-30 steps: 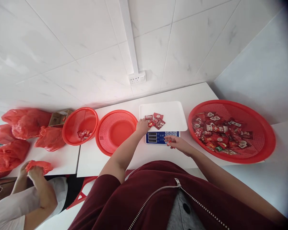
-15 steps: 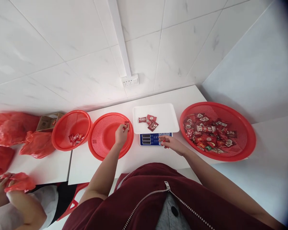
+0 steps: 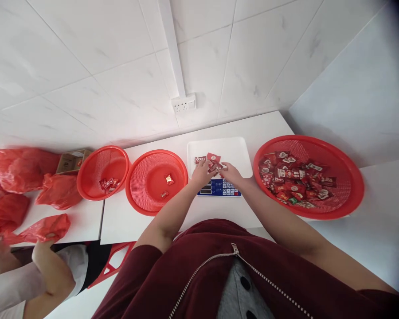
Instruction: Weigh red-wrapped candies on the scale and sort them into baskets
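A white tray (image 3: 232,153) sits on a blue scale (image 3: 221,188), with several red candy packets (image 3: 213,157) on it. Over the tray's front left part is my left hand (image 3: 201,173), its fingers at the packets; what they hold, if anything, is hidden. My right hand (image 3: 230,173) is just right of it, fingers bent toward the same packets, its grip too small to make out. Left of the scale, a red basket (image 3: 142,184) holds two small packets (image 3: 169,179). At the right, a wide red basket (image 3: 347,186) holds many mixed packets.
A smaller red basket (image 3: 86,175) with some packets, a cardboard box (image 3: 71,162) and red plastic bags (image 3: 28,170) stand at the left. Another person's hands (image 3: 41,248) handle a red bag (image 3: 55,226) at the lower left. A socket (image 3: 183,103) is on the wall.
My left hand has moved right from the middle basket to the tray, and two packets now lie in that basket. My right hand has moved up to the tray. The other person's bag has shifted.
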The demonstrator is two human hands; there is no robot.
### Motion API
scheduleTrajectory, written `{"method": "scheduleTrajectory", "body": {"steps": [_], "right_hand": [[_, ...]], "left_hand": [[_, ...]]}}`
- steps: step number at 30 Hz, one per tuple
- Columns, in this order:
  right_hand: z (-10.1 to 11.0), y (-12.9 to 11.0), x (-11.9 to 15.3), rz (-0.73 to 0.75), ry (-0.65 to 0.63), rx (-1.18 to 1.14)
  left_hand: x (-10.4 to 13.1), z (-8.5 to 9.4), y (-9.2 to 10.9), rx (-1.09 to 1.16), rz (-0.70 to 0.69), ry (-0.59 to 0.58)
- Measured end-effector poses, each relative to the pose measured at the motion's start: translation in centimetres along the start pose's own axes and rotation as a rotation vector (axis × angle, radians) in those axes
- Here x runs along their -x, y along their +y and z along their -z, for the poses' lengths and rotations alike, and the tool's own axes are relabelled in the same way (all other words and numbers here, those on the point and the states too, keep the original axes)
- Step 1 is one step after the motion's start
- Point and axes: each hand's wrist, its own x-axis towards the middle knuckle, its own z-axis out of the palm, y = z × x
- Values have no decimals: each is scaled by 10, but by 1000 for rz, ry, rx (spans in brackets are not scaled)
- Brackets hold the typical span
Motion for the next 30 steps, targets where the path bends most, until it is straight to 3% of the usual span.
{"method": "scheduleTrajectory", "body": {"steps": [5,11,17,21,26,30], "right_hand": [[-2,-8,-2,5,-42,-18],[-3,-3,2,-48,-98,-130],[-6,2,-2,2,-127,-187],[-2,2,-7,75,-114,-103],[1,-2,-26,242,57,236],[-5,-14,-41,293,90,523]], "left_hand": [[-25,-17,7,-9,105,-108],[-27,-20,1,166,193,-71],[-23,-20,4,392,267,-37],[2,-1,-9,550,295,82],[58,41,-54,568,401,336],[98,53,-84,369,514,330]]}}
